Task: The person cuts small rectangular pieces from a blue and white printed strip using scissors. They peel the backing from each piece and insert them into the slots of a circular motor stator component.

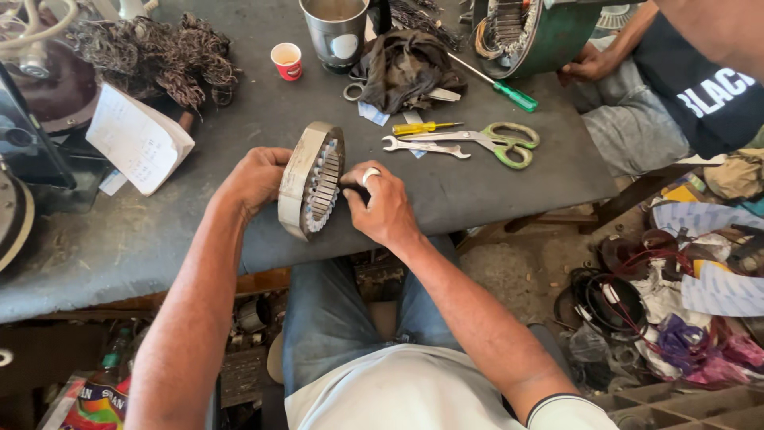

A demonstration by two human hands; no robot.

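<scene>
Grey workbench, left hand clasping upright stator ring, right hand fingers pinched inside its slots

The surface is dull dark grey. On it, the slotted ring is pale grey metal with a beige outer band. Beyond the ring lie scissors with green handles, a yellow-handled screwdriver, a green-handled screwdriver, and a red and white paper cup.
</scene>
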